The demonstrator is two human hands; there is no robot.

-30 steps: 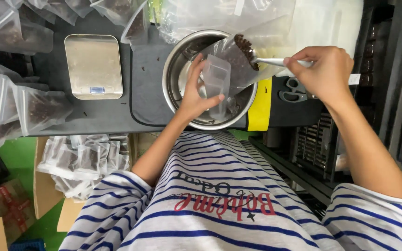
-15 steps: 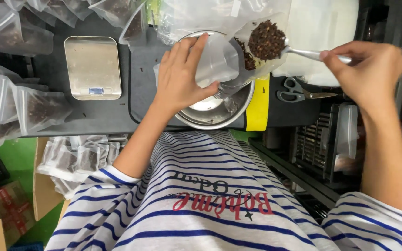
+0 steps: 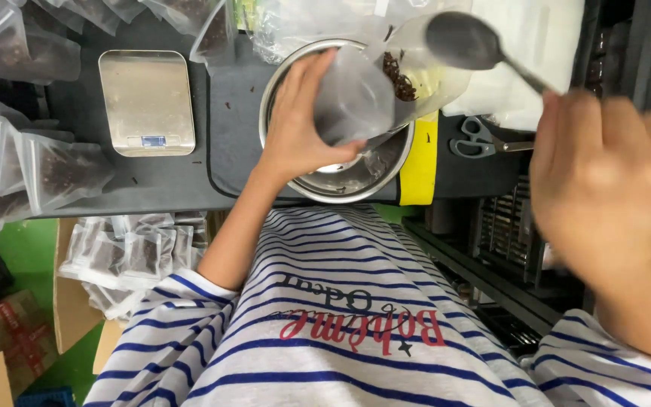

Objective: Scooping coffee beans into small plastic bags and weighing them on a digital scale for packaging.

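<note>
Clear plastic pouch [image 3: 371, 94] is pinched in the left hand [image 3: 299, 120], fingers wrapped round its lower half, held tilted over the steel bowl [image 3: 340, 177]. Dark dried bits [image 3: 399, 75] sit near the pouch mouth, which points up and to the right. Right hand [image 3: 612, 169] is blurred; it looks clenched round the handle of a metal spoon [image 3: 465, 41], though I can't make out the finger positions. The spoon's bowl hovers just above the pouch mouth and looks empty from here (hard to be sure). Risks as I see them: the mouth is soft and partly collapsed, so a fast spoon could clip the rim and flick bits out; the mouth also hangs near the bowl's far edge, so anything dropped could land on the dark mat [image 3: 235, 128] rather than in the bowl. A few crumbs are already on the mat. The scale [image 3: 147, 102] stands apart to the left, with filled bags [image 3: 47, 169] beyond.
</note>
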